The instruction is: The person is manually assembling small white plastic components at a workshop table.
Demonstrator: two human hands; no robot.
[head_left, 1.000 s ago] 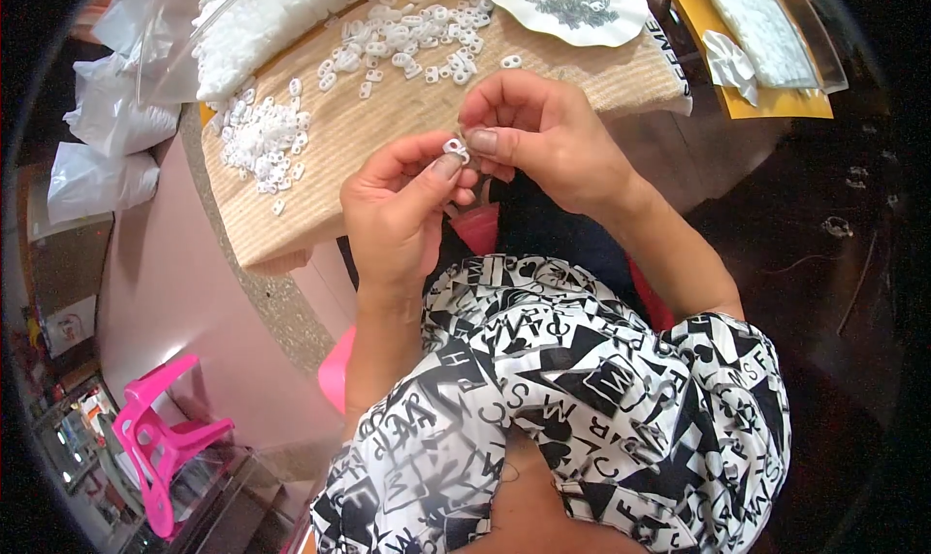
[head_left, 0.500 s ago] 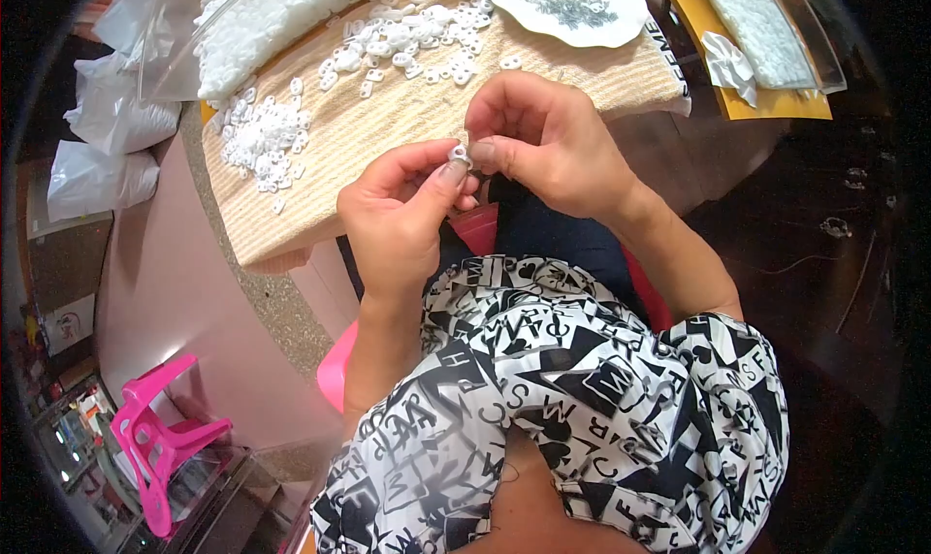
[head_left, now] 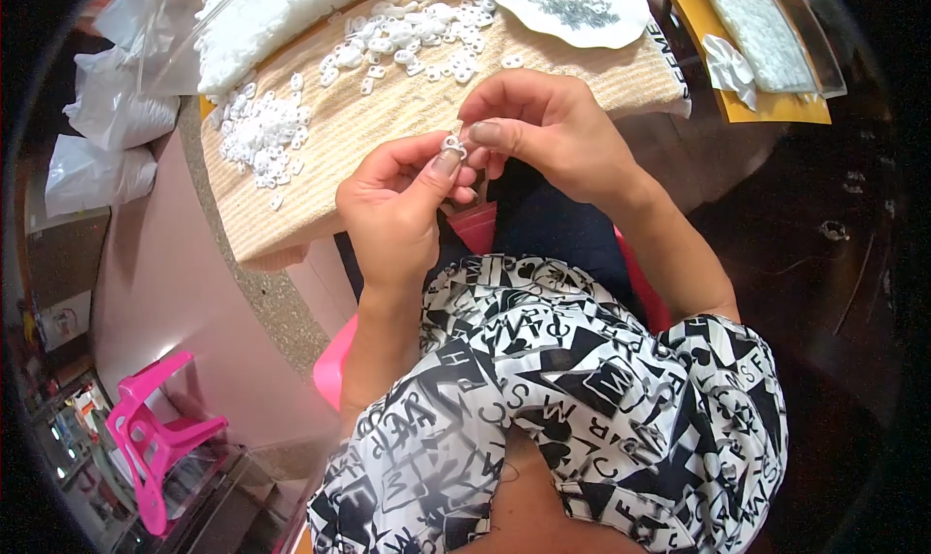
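A small white plastic piece with a hole (head_left: 453, 144) is pinched between the thumb and forefinger of my left hand (head_left: 393, 210), above the near edge of a striped cloth (head_left: 364, 123). Close beside it on the right, my right hand (head_left: 572, 147) has its fingers curled and its thumb near the forefinger; whatever these fingertips hold is too small to make out. Beyond my hands, many similar white pieces lie loose in a larger heap (head_left: 412, 32) and, to the left, a smaller heap (head_left: 262, 132).
A white wavy-rimmed plate (head_left: 621, 36) carries small grey metal bits at the far right. Clear bags of white pieces (head_left: 267, 31) lie far left and another bag (head_left: 761, 45) far right. White plastic bags (head_left: 97, 176) and a pink stool (head_left: 160, 433) stand at left.
My right thumb has lifted slightly away from the white piece, and its fingers have shifted a little. My left hand still pinches the piece, which has tilted slightly.
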